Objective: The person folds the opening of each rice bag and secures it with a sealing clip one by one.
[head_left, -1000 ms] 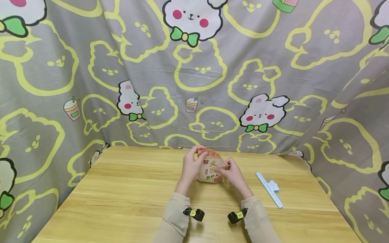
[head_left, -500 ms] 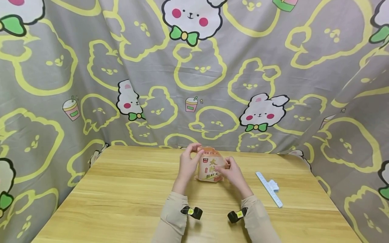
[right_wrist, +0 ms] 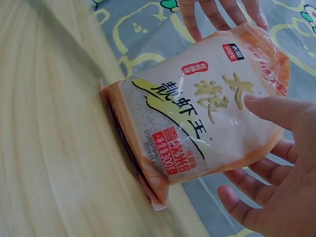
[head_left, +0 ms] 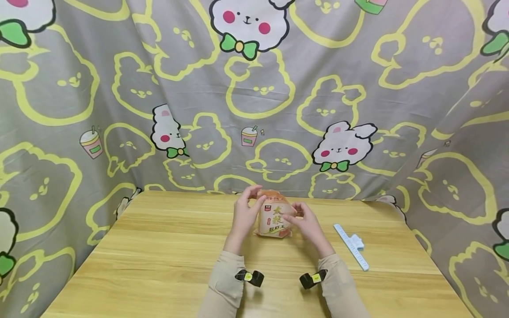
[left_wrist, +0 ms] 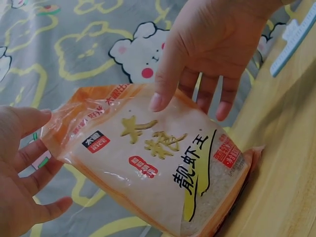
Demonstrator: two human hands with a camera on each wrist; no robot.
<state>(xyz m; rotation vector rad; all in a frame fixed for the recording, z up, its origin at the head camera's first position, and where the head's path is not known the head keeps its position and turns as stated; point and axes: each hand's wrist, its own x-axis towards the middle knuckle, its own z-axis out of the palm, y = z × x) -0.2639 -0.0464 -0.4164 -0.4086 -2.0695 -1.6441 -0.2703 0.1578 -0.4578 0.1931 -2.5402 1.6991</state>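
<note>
A plastic bag of rice (head_left: 275,217), cream with orange edges, stands upright on the table, its top end away from the tabletop. My left hand (head_left: 245,214) is at its upper left; in the left wrist view that hand's thumb (left_wrist: 37,117) touches the top corner while the other fingers spread loosely. On the opposite side is my right hand (head_left: 305,221). Its straight thumb (right_wrist: 271,109) lies over the bag's printed front, and its relaxed fingers (right_wrist: 269,170) extend around the side, partly hidden behind the bag.
A light-blue bag clip (head_left: 354,248) with a long ruled bar lies on the wooden table (head_left: 159,256), right of the right hand. A grey curtain (head_left: 191,97) with cartoon rabbits hangs behind the table and along both sides. A black camera is strapped to each wrist.
My left hand has shifted left, from the bag's upper front to its corner. The right hand has loosened and drawn slightly right. The bag now stands with its front smoother and more exposed.
</note>
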